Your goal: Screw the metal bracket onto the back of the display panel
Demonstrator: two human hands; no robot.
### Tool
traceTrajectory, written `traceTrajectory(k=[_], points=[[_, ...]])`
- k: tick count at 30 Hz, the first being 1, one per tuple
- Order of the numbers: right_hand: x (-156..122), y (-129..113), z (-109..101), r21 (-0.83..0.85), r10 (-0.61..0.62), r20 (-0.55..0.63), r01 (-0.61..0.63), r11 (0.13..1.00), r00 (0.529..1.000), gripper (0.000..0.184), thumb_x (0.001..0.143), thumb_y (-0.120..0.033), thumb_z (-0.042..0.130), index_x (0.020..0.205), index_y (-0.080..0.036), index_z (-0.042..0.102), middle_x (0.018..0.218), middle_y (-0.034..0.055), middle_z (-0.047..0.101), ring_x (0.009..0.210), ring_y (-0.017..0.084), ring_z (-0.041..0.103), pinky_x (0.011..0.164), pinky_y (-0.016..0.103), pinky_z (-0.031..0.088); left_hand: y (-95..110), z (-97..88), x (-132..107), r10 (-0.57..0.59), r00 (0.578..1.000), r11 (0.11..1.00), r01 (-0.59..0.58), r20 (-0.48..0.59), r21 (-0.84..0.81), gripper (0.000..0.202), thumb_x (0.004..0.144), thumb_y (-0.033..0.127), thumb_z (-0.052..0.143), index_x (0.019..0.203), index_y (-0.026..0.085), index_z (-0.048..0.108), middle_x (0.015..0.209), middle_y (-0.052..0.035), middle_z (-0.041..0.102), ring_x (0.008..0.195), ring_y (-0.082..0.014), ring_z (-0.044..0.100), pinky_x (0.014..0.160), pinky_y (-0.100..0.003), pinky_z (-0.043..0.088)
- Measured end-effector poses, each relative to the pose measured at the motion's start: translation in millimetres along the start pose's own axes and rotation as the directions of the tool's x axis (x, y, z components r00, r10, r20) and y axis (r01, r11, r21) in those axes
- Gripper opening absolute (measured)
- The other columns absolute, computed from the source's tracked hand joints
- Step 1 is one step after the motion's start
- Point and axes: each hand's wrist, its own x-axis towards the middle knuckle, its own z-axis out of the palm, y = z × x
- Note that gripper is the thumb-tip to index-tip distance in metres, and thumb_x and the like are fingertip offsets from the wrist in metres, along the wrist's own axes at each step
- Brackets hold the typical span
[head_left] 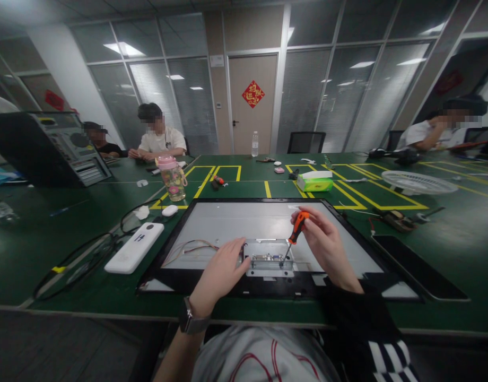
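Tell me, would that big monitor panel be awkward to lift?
Probably: the monitor panel is wide and thin, so it may flex. Its loose wires could snag. Lying flat on the table, it should not tip under the screwdriver.

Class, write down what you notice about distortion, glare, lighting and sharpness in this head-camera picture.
Head view: wide-angle distortion bows the table edge and tilts the wall frames; lamp glare shows in the glass partitions; light is even and shadows are faint; the right hand with the screwdriver and the left hand at the metal bracket are sharp.
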Motion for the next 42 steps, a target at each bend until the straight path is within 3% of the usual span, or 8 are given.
traceTrajectory(k=[3, 9, 16, 20, 25, 31, 36, 42], points=[[0.3, 1.4, -1.2, -0.068, -0.037, -0.042, 0.035, 0.997, 0.998, 0.022, 0.075, -0.031, 0.077, 0.096, -0.029, 0.072, 0.089, 0.0001, 0.069, 0.082, 0.018, 0.063, 0.082, 0.034, 0.051, 0.2, -0.4, -0.1, 0.002, 1.0, 1.0, -0.002, 0.009, 0.0, 0.048, 0.097, 0.037, 0.042, 0.138, 0.013, 0.046, 0.143, -0.0142, 0.051, 0.132, -0.0251, 0.047, 0.113, -0.043, 0.034], [0.0, 0.3, 0.6, 0.019, -0.018, 0.038, 0.017, 1.0, 0.999, 0.025, 0.088, -0.035, 0.06, 0.111, -0.028, 0.07, 0.103, 0.0051, 0.072, 0.096, 0.023, 0.066, 0.093, 0.044, 0.048, -1.3, 1.3, -0.1, 0.012, 1.0, 1.0, -0.012, -0.019, 0.003, 0.045, 0.097, 0.037, 0.042, 0.137, 0.016, 0.047, 0.142, -0.0136, 0.053, 0.13, -0.0252, 0.05, 0.111, -0.043, 0.037], [0.3, 5.2, -4.6, -0.123, -0.082, -0.021, 0.079, 0.989, 0.996, 0.021, 0.081, -0.034, 0.072, 0.101, -0.03, 0.072, 0.096, 0.0014, 0.07, 0.086, 0.019, 0.065, 0.083, 0.034, 0.051, -1.4, 1.6, -0.6, 0.016, 1.0, 1.0, -0.015, -0.011, 0.012, 0.046, 0.097, 0.038, 0.042, 0.138, 0.016, 0.046, 0.142, -0.013, 0.053, 0.131, -0.0251, 0.049, 0.111, -0.044, 0.036], [-0.3, 2.1, -0.9, -0.028, -0.016, 0.036, 0.017, 0.999, 0.999, 0.028, 0.089, -0.038, 0.06, 0.114, -0.027, 0.069, 0.102, 0.0051, 0.071, 0.092, 0.022, 0.067, 0.09, 0.04, 0.05, -1.7, 1.2, -0.7, 0.005, 1.0, 1.0, -0.005, -0.006, 0.009, 0.047, 0.098, 0.038, 0.042, 0.139, 0.015, 0.046, 0.142, -0.0133, 0.052, 0.132, -0.0253, 0.048, 0.112, -0.043, 0.035], [-0.3, 2.9, -2.0, -0.084, -0.055, -0.029, 0.053, 0.995, 0.998, 0.022, 0.077, -0.034, 0.076, 0.099, -0.03, 0.073, 0.092, 0.0007, 0.07, 0.084, 0.018, 0.064, 0.082, 0.035, 0.052, -0.2, -0.2, -0.6, -0.003, 1.0, 1.0, 0.003, 0.002, -0.002, 0.048, 0.097, 0.037, 0.043, 0.139, 0.014, 0.046, 0.143, -0.0137, 0.052, 0.132, -0.0255, 0.048, 0.113, -0.043, 0.035], [-0.4, 1.2, -0.6, 0.039, 0.017, 0.029, -0.018, 0.999, 0.999, 0.027, 0.085, -0.04, 0.067, 0.109, -0.028, 0.072, 0.102, 0.0044, 0.073, 0.094, 0.021, 0.066, 0.09, 0.037, 0.051, -0.4, -0.6, -0.2, -0.004, 1.0, 1.0, 0.004, -0.002, -0.009, 0.048, 0.098, 0.038, 0.043, 0.139, 0.014, 0.045, 0.143, -0.0134, 0.052, 0.132, -0.0251, 0.048, 0.112, -0.042, 0.035], [-0.4, 3.4, -3.1, -0.074, -0.059, -0.037, 0.056, 0.996, 0.998, 0.023, 0.074, -0.033, 0.078, 0.097, -0.029, 0.074, 0.091, 0.0004, 0.071, 0.083, 0.018, 0.064, 0.081, 0.032, 0.052, -2.4, 1.5, 0.1, 0.003, 1.0, 1.0, -0.003, 0.003, -0.006, 0.049, 0.098, 0.038, 0.043, 0.139, 0.012, 0.045, 0.143, -0.014, 0.051, 0.132, -0.0251, 0.048, 0.113, -0.043, 0.034], [0.3, 5.8, -3.2, 0.006, -0.015, 0.007, 0.015, 1.0, 1.0, 0.026, 0.083, -0.039, 0.069, 0.106, -0.029, 0.073, 0.099, 0.0037, 0.073, 0.09, 0.019, 0.067, 0.085, 0.035, 0.052, -1.0, 1.4, 0.2, -0.006, 1.0, 1.0, 0.006, 0.003, 0.001, 0.047, 0.097, 0.037, 0.043, 0.138, 0.015, 0.046, 0.142, -0.0133, 0.052, 0.132, -0.0255, 0.048, 0.113, -0.043, 0.035]])
